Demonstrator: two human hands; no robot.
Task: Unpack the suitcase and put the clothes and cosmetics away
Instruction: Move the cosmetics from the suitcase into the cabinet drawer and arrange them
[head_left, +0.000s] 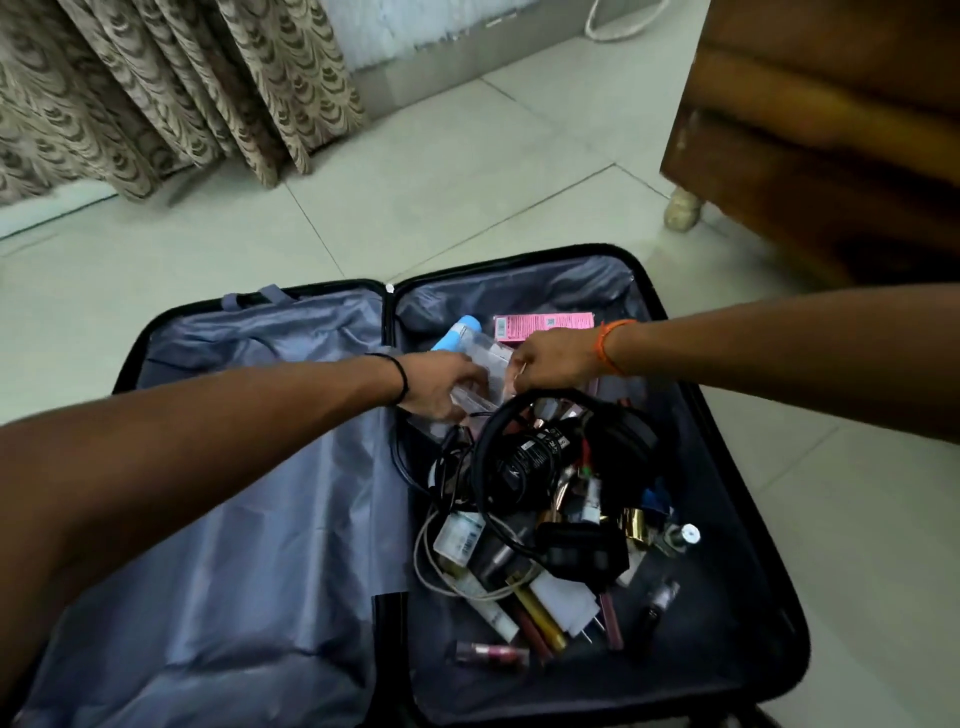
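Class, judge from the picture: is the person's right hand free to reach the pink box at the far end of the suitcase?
Probably yes. The right hand sits just beside the pink box, which lies uncovered in the suitcase. Nothing lies between them, though the hand seems busy with a clear packet.

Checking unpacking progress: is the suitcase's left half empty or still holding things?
Empty, as far as shown: the suitcase left half shows only grey lining, partly hidden by the left forearm.
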